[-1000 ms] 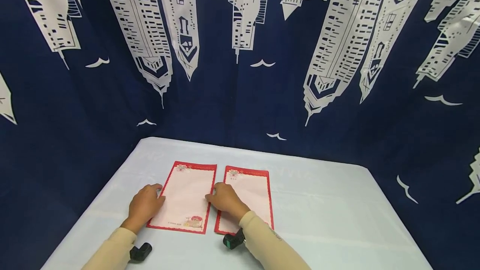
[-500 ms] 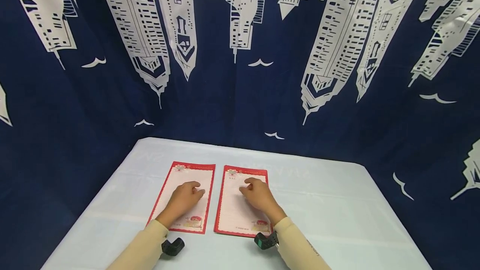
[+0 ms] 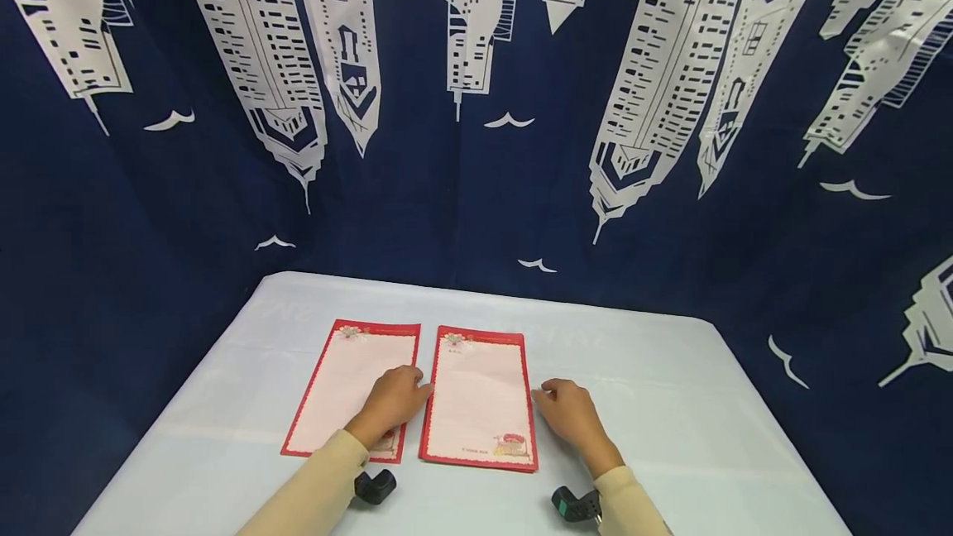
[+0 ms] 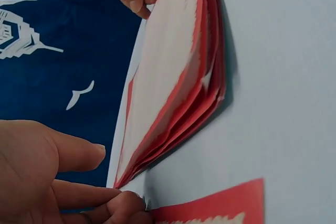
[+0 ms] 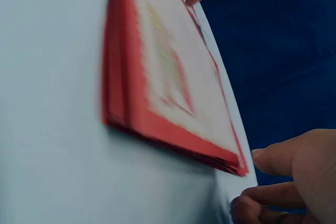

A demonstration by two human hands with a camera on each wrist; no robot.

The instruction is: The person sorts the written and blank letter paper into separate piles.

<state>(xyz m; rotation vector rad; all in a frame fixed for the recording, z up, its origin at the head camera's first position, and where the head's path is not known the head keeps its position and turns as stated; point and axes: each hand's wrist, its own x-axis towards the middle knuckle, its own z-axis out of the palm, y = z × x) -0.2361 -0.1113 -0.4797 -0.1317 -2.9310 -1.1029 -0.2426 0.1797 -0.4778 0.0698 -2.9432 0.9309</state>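
Note:
A stack of red-bordered paper sheets (image 3: 482, 395) lies on the table between both hands, its layered edges showing in the wrist views. My left hand (image 3: 393, 397) is over the right border of another red-bordered sheet (image 3: 338, 379), fingertips right at the stack's left edge. In the left wrist view the left thumb (image 4: 84, 153) stands apart from the fingers. My right hand (image 3: 572, 413) is beside the stack's right edge, its fingertips close to the border. Thumb and fingers of the right hand (image 5: 283, 182) are spread apart near the stack's corner in the right wrist view.
A white cloth covers the table (image 3: 640, 387), which extends to the right of the papers. Behind it hangs a dark blue curtain (image 3: 417, 197) with white building prints. Black wrist devices (image 3: 375, 486) sit at both cuffs.
Both hands have moved right: the left from the left sheet's left edge across to the stack, the right from between the papers over the stack to its right side.

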